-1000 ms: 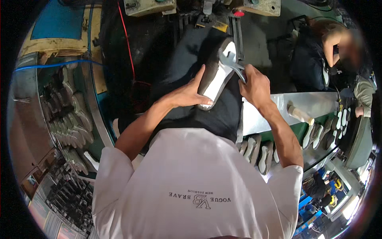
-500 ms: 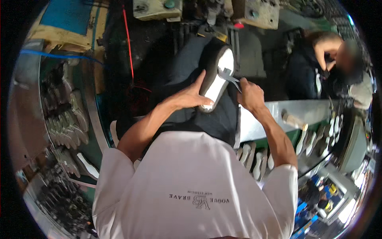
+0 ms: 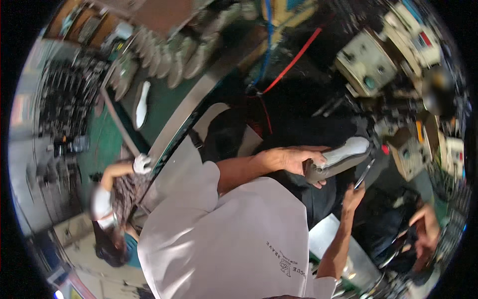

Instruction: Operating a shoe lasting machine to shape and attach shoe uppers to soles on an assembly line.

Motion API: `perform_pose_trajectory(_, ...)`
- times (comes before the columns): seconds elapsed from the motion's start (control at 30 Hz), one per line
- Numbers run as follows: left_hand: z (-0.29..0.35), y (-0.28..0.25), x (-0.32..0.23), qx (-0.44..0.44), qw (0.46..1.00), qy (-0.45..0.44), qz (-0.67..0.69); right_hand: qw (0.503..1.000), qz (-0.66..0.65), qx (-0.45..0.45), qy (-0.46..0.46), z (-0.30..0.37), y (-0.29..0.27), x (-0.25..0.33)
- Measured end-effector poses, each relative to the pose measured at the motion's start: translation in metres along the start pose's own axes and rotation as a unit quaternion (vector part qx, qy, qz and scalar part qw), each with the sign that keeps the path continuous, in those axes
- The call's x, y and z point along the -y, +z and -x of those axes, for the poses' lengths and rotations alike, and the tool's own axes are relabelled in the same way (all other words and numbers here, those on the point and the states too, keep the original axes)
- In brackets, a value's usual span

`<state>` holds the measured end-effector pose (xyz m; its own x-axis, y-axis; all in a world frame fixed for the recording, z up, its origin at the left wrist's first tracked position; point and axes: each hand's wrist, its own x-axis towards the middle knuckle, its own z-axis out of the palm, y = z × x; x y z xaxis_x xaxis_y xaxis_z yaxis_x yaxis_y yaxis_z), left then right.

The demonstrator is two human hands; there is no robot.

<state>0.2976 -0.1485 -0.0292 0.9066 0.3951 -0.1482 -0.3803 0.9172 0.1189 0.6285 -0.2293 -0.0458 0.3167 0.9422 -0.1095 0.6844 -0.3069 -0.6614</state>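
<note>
Jutting out over dark trousers [image 3: 321,204], a grey-and-white shoe [image 3: 343,162] was pinched at one end in the left hand's [image 3: 300,160] grip; the right hand [image 3: 353,197] was wrapped round a metal tool [image 3: 365,174] near it. Off left, grey shoes [image 3: 177,67] lined a green desk [image 3: 159,107].

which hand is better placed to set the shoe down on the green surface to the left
Left, most likely: the left hand grips the shoe by one end and appears nearer the green surface. The right hand is occupied, holding a metal tool.
</note>
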Motion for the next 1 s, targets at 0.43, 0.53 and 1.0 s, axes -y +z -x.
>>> perform_pose_trajectory(0.43,0.373,-0.065,-0.045,-0.641,0.500,0.461,-0.357,0.987,0.135,0.065,-0.065,-0.018,0.028,0.026)
perform_pose_trajectory(0.53,0.421,-0.097,-0.063,-0.789,0.098,0.186,-0.577,0.999,-0.014,0.037,-0.022,-0.005,0.015,-0.018)
perform_pose_trajectory(1.0,0.554,-0.185,-0.201,-0.618,0.008,-0.082,-0.782,0.940,0.009,-0.224,0.257,0.174,0.014,-0.080)
